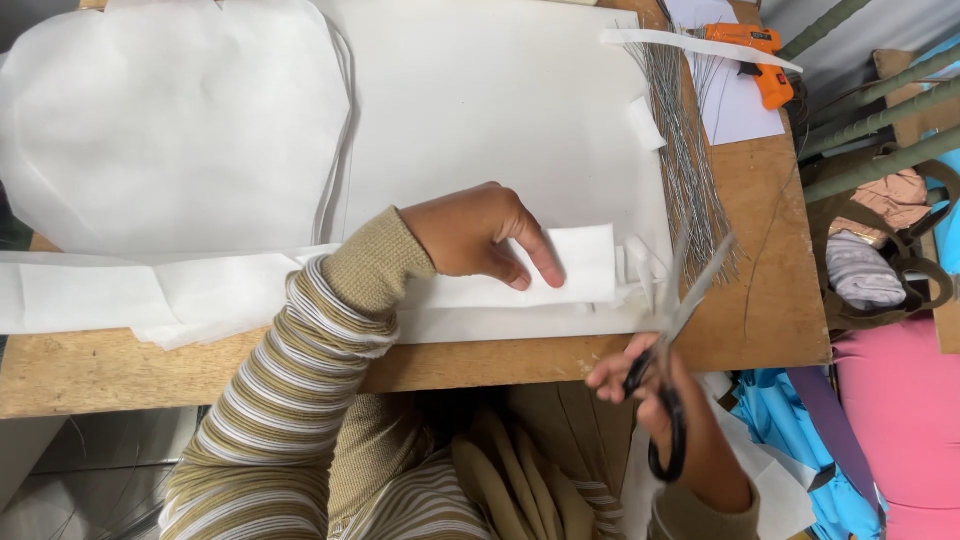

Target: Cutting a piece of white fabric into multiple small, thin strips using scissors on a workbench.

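1. Fingers (pixel 535 255) of the left hand (pixel 475 235) press flat on a folded white paper strip (pixel 585 265) at the wooden table's (pixel 770 300) near edge.
2. Right hand (pixel 665 420) grips black-handled scissors (pixel 675 330), blades parted, just right of the strip.
3. Thin and limp, the strip likely creases easily; hold beside the cut.
4. Wire bundle (pixel 690 170) lies behind.

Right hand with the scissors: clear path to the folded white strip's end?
Probably yes. The right hand holds the scissors open just beside the folded white strip, with nothing between them. The left hand presses the strip farther back, away from its end.
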